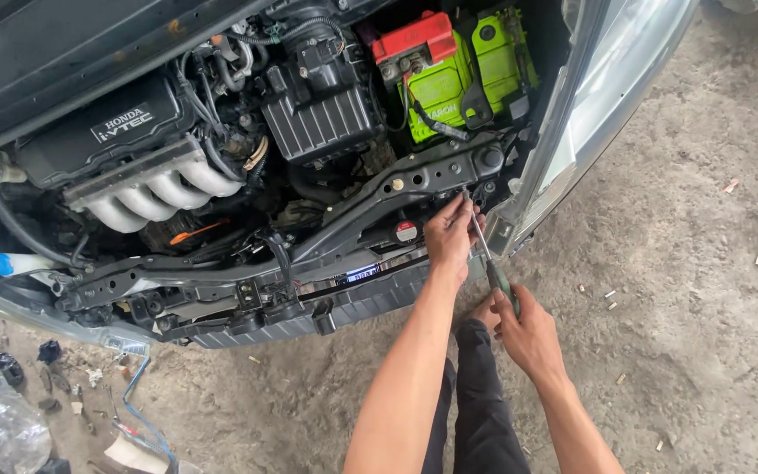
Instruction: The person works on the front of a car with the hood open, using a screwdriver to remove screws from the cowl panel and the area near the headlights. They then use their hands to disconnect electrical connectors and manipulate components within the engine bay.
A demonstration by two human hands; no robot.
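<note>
— Where do the person's hands sit right now?

— The right hand (526, 329) is clamped round the green handle of a long screwdriver (487, 254), low and toward the person's body. The left hand (447, 239) is up at the front crossmember (414, 184) of the engine bay, fingers pinched together around the top of the shaft, steadying the tip close to the metal.

— And where does the tip land?

— At the right end of that black crossmember, just below the green battery (462, 79) and beside the headlight (598, 96). The fastener itself is hidden behind the left hand's fingers, so its kind cannot be told.

— How would the step go well, judging from this?

— The shaft runs at a slant from the right hand up to the bracket. It would likely bite better if the handle is brought in line with the fastener, so the tip sits square and does not cam out. The left hand does well to stay pinched near the tip as a guide, clear of the edge of the bracket, while the right hand pushes in firmly as it turns.

— Anything close by to mind?

— The red-capped battery terminal (414, 37) sits above the work; a slipping metal shaft is best kept away from it.
</note>
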